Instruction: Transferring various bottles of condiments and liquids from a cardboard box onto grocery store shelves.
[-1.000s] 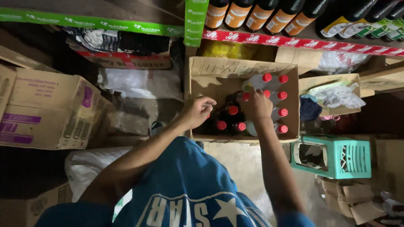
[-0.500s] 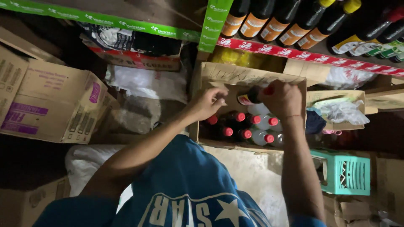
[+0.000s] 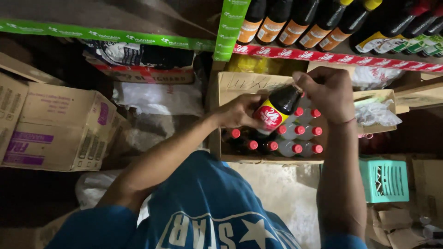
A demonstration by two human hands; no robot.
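Where caps showed before, both hands (image 3: 240, 113) now lift a dark bottle (image 3: 277, 108)

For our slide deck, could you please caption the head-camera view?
Both hands, left and right, hold a dark bottle above an open carton of red-capped bottles.

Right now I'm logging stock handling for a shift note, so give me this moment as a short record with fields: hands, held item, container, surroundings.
left hand: left hand grips the lower body of the dark bottle
right hand: right hand closed around the bottle's top end
held item: dark bottle with a red label, tilted, lifted above the box
container: open cardboard box holding red-capped bottles, some dark, some clear
surroundings: shelf of dark bottles above; teal plastic crate at right; closed cartons at left
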